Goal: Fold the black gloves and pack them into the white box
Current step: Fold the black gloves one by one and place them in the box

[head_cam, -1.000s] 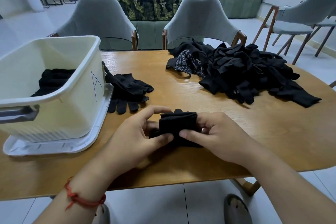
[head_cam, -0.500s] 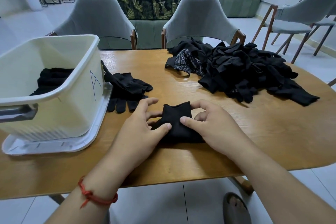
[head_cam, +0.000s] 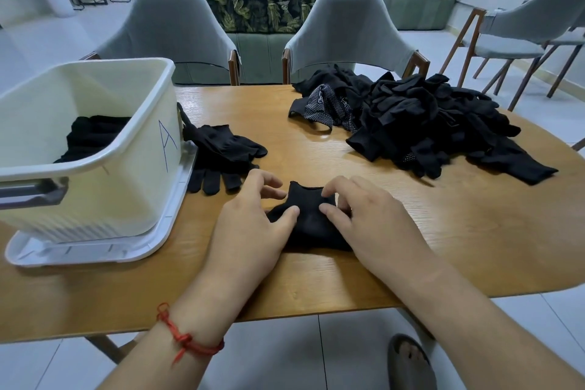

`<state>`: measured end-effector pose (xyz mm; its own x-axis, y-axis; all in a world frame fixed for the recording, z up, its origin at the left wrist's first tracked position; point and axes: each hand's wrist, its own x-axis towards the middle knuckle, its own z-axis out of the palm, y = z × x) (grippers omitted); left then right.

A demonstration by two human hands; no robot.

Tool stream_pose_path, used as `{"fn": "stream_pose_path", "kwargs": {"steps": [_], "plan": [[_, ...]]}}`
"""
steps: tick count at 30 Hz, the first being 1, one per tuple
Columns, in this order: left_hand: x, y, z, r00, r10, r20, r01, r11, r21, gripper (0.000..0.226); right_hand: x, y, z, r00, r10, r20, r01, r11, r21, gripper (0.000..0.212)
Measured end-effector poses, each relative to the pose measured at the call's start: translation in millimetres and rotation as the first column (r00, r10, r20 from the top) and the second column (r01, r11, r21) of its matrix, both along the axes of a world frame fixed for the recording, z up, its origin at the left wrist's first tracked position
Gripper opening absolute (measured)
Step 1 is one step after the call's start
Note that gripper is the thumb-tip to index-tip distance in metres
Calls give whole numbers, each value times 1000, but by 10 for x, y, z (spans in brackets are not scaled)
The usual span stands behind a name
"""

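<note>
Head view, single frame. The folded glove [head_cam: 308,210] lay as a small black bundle on the wooden table [head_cam: 443,231], near its front edge and between both hands.

Left hand [head_cam: 253,225]: thumb pressed on the bundle's left side. The fingers were loosely arched over the tabletop beyond it, and I could not tell whether they touched the cloth. A red string bracelet [head_cam: 186,339] sat on that wrist.

Right hand [head_cam: 370,222]: fingertips curled down onto the far edge of the bundle, thumb on its near face, so the cloth was pinched between them.

The white box [head_cam: 126,187], marked with a blue "A" on its side, stood on a white tray [head_cam: 95,252] at the table's left, well apart from the bundle. Packed gloves [head_cam: 91,136] showed as dark shapes inside it. Two loose gloves [head_cam: 224,152] lay flat just beside the box, fingers pointing toward the near edge.

The large glove pile [head_cam: 427,123] was on the far right of the table. Two grey chairs [head_cam: 171,28] stood behind the table.
</note>
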<state>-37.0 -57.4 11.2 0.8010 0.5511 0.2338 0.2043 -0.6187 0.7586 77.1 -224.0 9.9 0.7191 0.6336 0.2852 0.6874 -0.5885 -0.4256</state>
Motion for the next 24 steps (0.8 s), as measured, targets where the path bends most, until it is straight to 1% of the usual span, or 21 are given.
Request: {"fn": "stream_pose_path", "kwargs": {"steps": [4, 9, 13, 15, 16, 17, 18, 19, 20, 21, 24], "plan": [[-2, 2, -41, 999, -5, 46, 4, 1000, 24, 34, 114, -28, -91, 995, 83, 61, -82, 997, -14, 23], [-4, 7, -81, 998, -53, 19, 49, 983, 177, 33, 188, -41, -117, 990, 123, 67, -120, 992, -42, 31], [-6, -11, -56, 995, -99, 7, 93, 954, 285, 43, 200, -42, -120, 990, 131, 54, -130, 991, -29, 32], [-36, 2, -16, 983, -185, -9, 177, 925, 336, 39, 203, -44, -117, 991, 130, 42, -129, 991, -23, 31], [-53, 23, 3, 965, -261, -33, 256, 901, 351, 31, 205, -46, -115, 991, 132, 35, -131, 991, -20, 31], [-72, 53, 21, 935, -349, -70, 349, 864, 364, 23, 210, -50, -112, 991, 134, 29, -133, 991, -19, 31], [-88, 88, 37, 898, -423, -119, 435, 816, 382, 20, 216, -54, -111, 990, 136, 24, -135, 991, -18, 31], [-97, 128, 40, 870, -466, -164, 490, 772, 404, 25, 222, -55, -112, 990, 138, 18, -137, 990, -13, 30], [-97, 167, 28, 854, -484, -191, 516, 742, 428, 30, 226, -62, -110, 991, 136, 12, -136, 991, -2, 29], [-90, 199, 8, 854, -483, -193, 514, 731, 448, 31, 230, -67, -109, 991, 136, 8, -136, 991, 14, 27], [-64, 228, -44, 879, -456, -142, 459, 725, 513, 22, 216, -62, -93, 991, 132, 16, -133, 990, 50, 20]]}}
